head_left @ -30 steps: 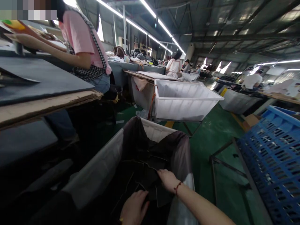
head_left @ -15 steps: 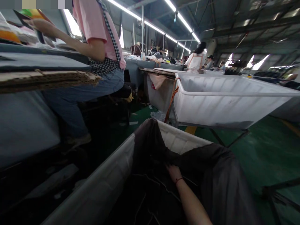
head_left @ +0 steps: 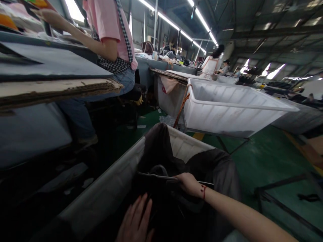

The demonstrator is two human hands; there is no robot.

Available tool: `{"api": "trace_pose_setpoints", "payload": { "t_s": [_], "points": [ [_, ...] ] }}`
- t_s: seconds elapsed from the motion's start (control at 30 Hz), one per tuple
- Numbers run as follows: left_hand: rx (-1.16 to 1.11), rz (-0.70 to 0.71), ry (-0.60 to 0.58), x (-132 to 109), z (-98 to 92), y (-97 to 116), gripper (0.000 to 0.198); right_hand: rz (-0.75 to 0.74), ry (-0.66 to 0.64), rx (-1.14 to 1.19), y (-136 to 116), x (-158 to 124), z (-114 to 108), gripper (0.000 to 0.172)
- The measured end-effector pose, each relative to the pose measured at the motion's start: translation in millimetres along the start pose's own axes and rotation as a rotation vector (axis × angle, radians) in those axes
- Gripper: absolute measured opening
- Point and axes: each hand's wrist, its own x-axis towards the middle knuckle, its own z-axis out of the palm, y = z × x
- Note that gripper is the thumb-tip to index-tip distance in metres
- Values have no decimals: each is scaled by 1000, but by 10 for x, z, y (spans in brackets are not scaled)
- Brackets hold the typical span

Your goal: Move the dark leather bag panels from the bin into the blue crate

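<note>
A white plastic bin stands right in front of me, with dark grey cloth draped over its far and right rims. Inside it lies black fabric, one edge of which shows a thin pale line. My right hand, a red string bracelet at its wrist, is closed on that edge and holds it up. Lower and to the left, my left hand is spread with fingers stretched out over the black fabric. Whether its palm presses on the fabric I cannot tell in the dark.
Beyond my bin is another white bin on a metal frame. At left a person in a pink shirt sits at a worktable beside stacked cardboard. A dark metal frame stands on the green floor at right.
My left hand has come into view over the fabric. My right hand, earlier reaching down into the bin, now holds a fabric edge raised and straight. The view has shifted slightly.
</note>
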Motion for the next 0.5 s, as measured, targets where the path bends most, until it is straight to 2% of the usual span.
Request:
{"api": "trace_pose_setpoints", "payload": {
  "t_s": [0.07, 0.1, 0.13, 0.17, 0.23, 0.3, 0.33, 0.4, 0.5],
  "points": [
    [136, -8, 163, 19, -173, 43, 77, -43, -42, 79, -284, -385, -180, 22],
    [150, -23, 204, 24, -252, 69, 80, -58, -77, 99, -423, -551, -252, 19],
    [114, -25, 187, 26, -321, 98, 81, -81, -118, 109, -553, -695, -312, 17],
    [31, -38, 125, 25, -378, 128, 81, -110, -151, 110, -669, -814, -357, 16],
    [-226, -93, -71, 14, -457, 194, 70, -158, -171, 88, -844, -982, -404, 15],
    [-538, -128, -274, -3, -491, 269, 47, -159, -134, 61, -943, -1079, -400, 18],
    [-683, -130, -339, -12, -495, 310, 37, -141, -99, 57, -970, -1111, -384, 22],
    [-939, -104, -402, -28, -489, 395, 28, -116, -22, 74, -1003, -1158, -341, 28],
    [-1252, -135, -475, -44, -481, 513, 38, -156, 67, 124, -1041, -1214, -291, 36]
  ]
}}
